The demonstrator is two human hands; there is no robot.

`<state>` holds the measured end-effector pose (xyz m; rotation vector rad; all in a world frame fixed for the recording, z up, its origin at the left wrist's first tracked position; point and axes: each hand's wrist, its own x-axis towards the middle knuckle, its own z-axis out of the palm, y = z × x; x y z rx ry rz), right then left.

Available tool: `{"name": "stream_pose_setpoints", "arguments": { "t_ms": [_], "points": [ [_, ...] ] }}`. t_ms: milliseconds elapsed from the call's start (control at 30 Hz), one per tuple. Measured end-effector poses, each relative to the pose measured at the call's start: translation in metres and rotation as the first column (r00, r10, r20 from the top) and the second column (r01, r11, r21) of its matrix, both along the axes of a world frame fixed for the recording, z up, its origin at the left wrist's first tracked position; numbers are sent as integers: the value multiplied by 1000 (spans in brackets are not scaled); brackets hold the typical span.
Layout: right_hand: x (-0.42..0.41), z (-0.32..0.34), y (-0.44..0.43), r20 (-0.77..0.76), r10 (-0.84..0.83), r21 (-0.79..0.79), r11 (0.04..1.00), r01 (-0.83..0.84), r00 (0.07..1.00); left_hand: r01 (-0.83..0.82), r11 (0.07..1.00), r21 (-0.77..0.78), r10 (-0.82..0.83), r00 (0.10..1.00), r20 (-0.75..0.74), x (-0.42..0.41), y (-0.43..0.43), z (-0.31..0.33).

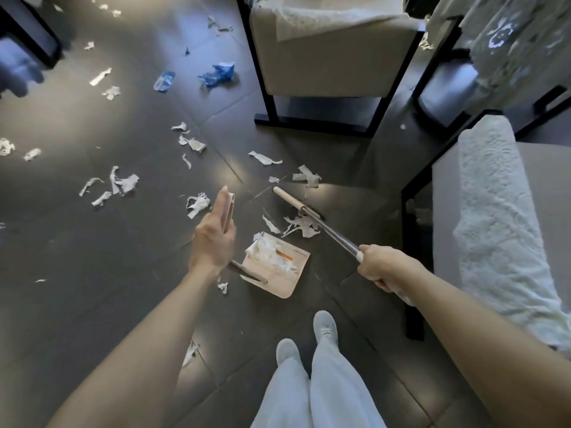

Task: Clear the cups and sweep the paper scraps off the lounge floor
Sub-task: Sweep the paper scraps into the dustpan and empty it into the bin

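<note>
Left hand is closed on the handle of the beige plastic dustpan, right hand on the steel-shafted broom; piled white paper scraps could be spilled by tilting.

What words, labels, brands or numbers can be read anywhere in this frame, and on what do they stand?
No text can be read.
Blue wrappers: any print is too blurred to read.
Dustpan: an orange mark inside, too small to tell whether it is lettering.
Paper scraps: no writing shows on them.
</note>
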<state>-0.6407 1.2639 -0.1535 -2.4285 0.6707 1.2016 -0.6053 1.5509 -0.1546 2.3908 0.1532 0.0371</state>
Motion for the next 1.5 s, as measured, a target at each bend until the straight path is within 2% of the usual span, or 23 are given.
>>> {"name": "stream_pose_setpoints", "arguments": {
  "t_ms": [233,433,600,733,833,1067,1200,1300,1400,1500],
  "points": [
    [-36,13,5,-170,84,123,990,-63,982,-10,999,45,11,1000,-8,5,-9,7],
    [-41,61,-15,-258,-65,208,971,121,964,-15,999,39,17,999,-50,-6,-7,9],
    [-34,89,-7,-193,15,172,985,19,981,-63,997,47,65,997,-40,-20,9,8],
    [-20,94,4,-144,27,166,986,-2,989,-60,997,43,62,997,-45,-26,18,9],
    [-7,85,13,-125,7,156,988,13,992,-63,997,38,64,997,-45,-26,21,10],
    [-9,29,53,-53,194,65,980,-190,980,-66,998,17,66,998,-6,-18,20,8],
    [-26,27,53,-222,17,218,975,33,975,-60,998,6,60,998,-5,-10,24,5],
    [-30,45,30,-305,-60,265,953,145,951,-43,999,-8,43,999,-12,-5,27,4],
    [-38,58,12,-263,-131,260,945,201,956,-7,999,-38,6,1000,-13,-4,20,4],
    [-47,63,-5,-157,-122,216,964,155,980,38,996,-79,-38,999,3,0,5,8]
  ]
}}
